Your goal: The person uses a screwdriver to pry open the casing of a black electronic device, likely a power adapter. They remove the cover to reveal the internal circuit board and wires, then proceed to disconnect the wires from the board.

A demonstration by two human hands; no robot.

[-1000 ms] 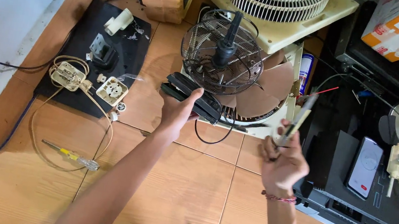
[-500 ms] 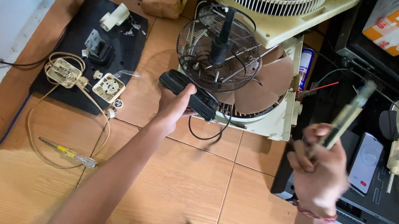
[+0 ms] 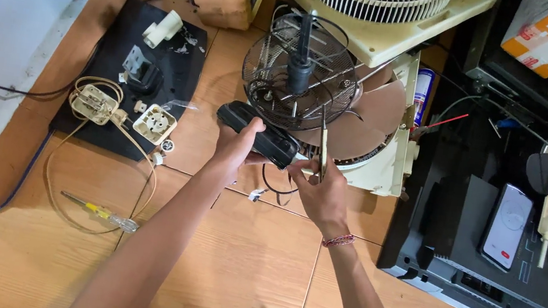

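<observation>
here the left hand [image 3: 236, 142] clamps the black motor housing [image 3: 259, 134] on the floor, its long axis running slantwise toward the right hand [image 3: 316, 186]. the right hand, just beside the housing's near end, pinches a slim tool [image 3: 323, 147] pointing up into the wire fan guard [image 3: 300, 75].

It was a home floor used for repairs: tiled floor [image 3: 235, 271], dismantled fan [image 3: 313, 87], loose sockets [image 3: 154, 123], screwdriver [image 3: 99, 211].

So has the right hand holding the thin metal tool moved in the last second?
Yes. The right hand swung out over the black console, then came back left to the wire fan guard, its thin tool now against the mesh.
</observation>
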